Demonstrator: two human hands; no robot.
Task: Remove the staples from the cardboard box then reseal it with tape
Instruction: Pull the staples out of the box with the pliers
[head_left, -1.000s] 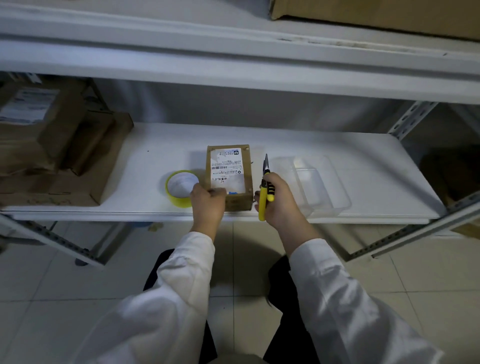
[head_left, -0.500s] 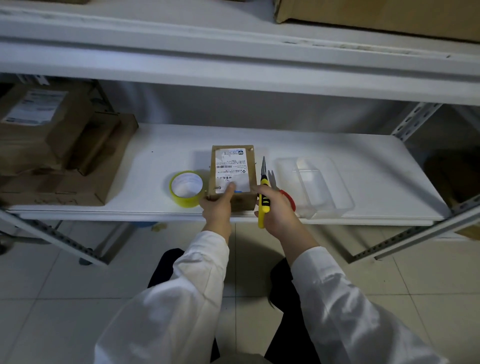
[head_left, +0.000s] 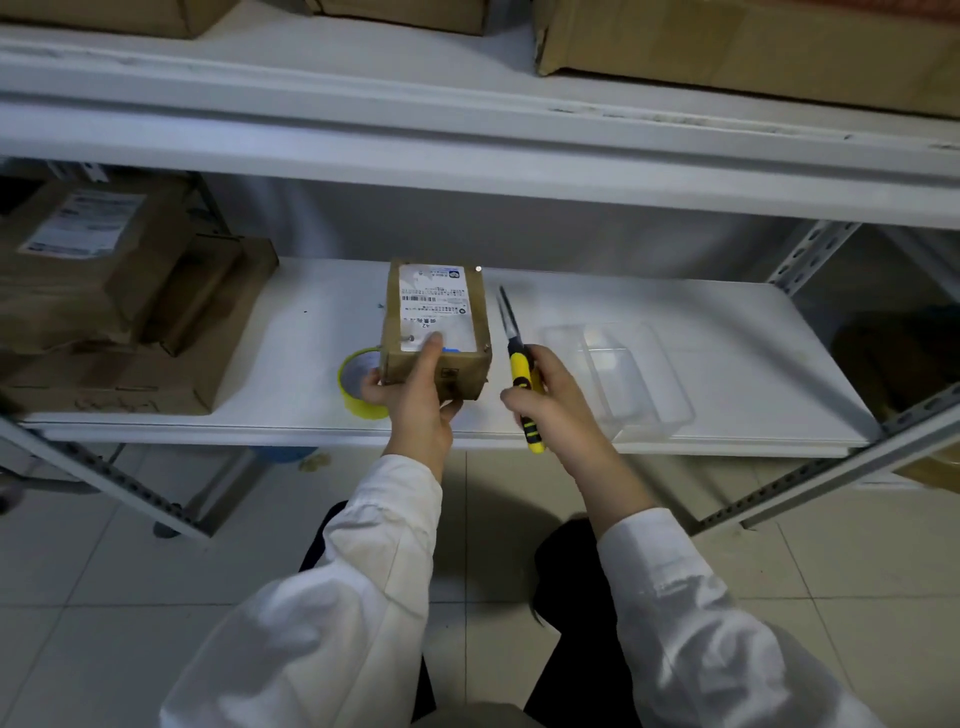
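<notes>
A small cardboard box (head_left: 439, 306) with a white shipping label on top is tilted, its near end raised off the white shelf (head_left: 727, 332). My left hand (head_left: 415, 395) grips that near end, one finger lying on the label and the thumb under the front face. My right hand (head_left: 553, 402) holds yellow-handled pliers (head_left: 517, 353) just right of the box, their dark jaws pointing away from me. A roll of yellow tape (head_left: 358, 382) lies flat on the shelf, partly hidden behind my left hand and the box.
A clear plastic tray (head_left: 621, 379) sits on the shelf right of the pliers. Larger cardboard boxes (head_left: 104, 291) are stacked at the shelf's left end. An upper shelf (head_left: 467, 135) overhangs closely, with more boxes on it. Metal shelf posts (head_left: 810, 254) stand at the right.
My left hand moved from beside the box onto its near end and lifted it, tilting the box. The right hand with the pliers drew slightly right and nearer to me.
</notes>
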